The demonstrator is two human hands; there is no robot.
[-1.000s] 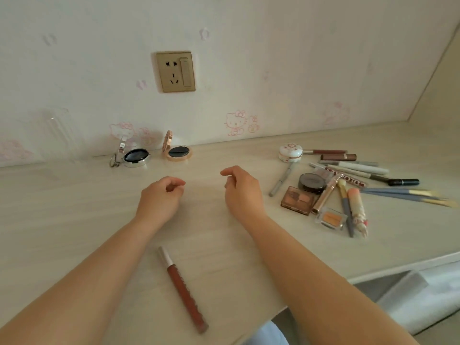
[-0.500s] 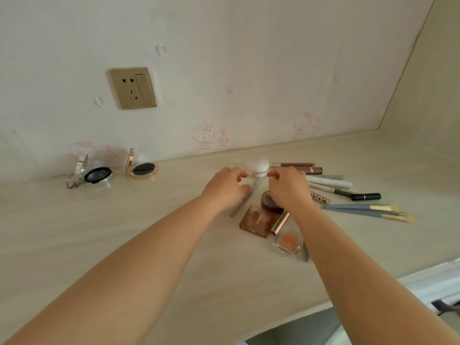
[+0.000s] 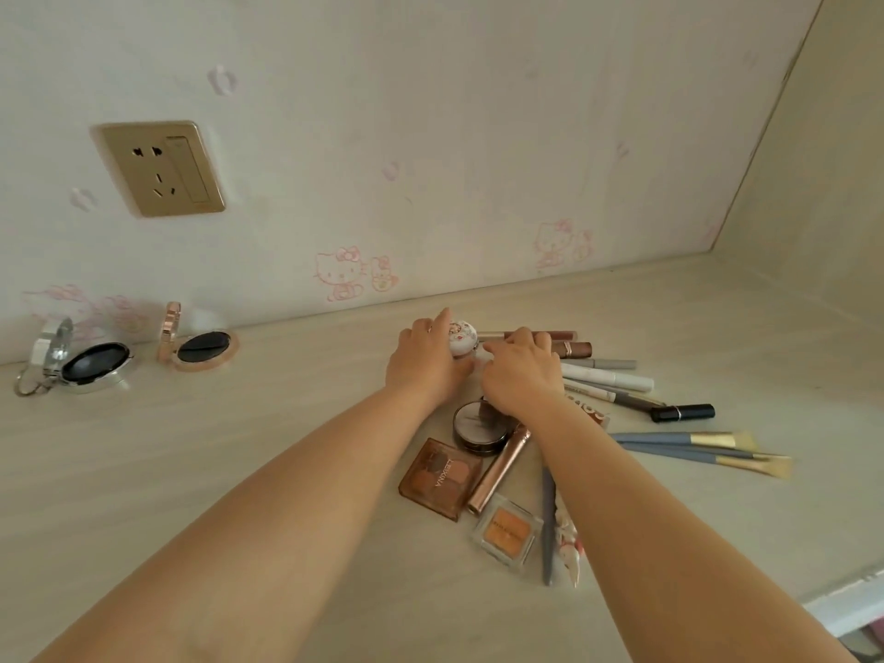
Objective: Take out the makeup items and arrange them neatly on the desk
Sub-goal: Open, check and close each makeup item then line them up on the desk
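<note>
A small round white compact (image 3: 463,336) with a cartoon print sits at the back of a heap of makeup. My left hand (image 3: 423,363) grips it from the left, tilting it up. My right hand (image 3: 521,370) reaches in from the right, fingertips curled at the compact's lower edge. In front lie a round dark powder case (image 3: 478,425), a brown eyeshadow palette (image 3: 440,478), a rose-gold tube (image 3: 500,464) and a clear orange blush case (image 3: 508,527).
Pencils, tubes and a black lipstick (image 3: 684,412) fan out to the right, with two blue-handled brushes (image 3: 689,447) nearer me. Two open mirror compacts (image 3: 93,363) (image 3: 205,346) stand by the wall at left. The desk edge (image 3: 842,586) is at lower right.
Both hands moved from the bare desk middle to the heap at right. My left hand took hold of the white compact and tipped it up. The camera swung right; the long lip gloss left view.
</note>
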